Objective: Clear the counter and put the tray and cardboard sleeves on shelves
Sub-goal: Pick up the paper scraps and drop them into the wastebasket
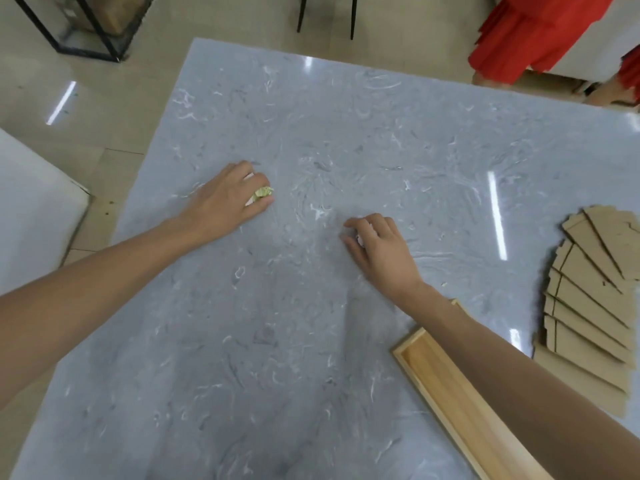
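My left hand [225, 199] rests on the grey marble counter [311, 323], fingers closed over a crumpled green-and-white scrap [263, 194]. My right hand [377, 244] lies palm down near the counter's middle, its fingers curled over a small pale scrap [362, 239] that is mostly hidden. A long wooden tray [446, 386] lies on the counter at the lower right, partly under my right forearm. Several flat cardboard sleeves [588, 299] are fanned out at the counter's right edge.
A person in red clothing [540, 32] stands beyond the far right corner. A black metal-framed shelf [86, 26] is on the floor at the far left. A white surface [31, 202] lies left of the counter. Black chair legs [353, 15] show at the top.
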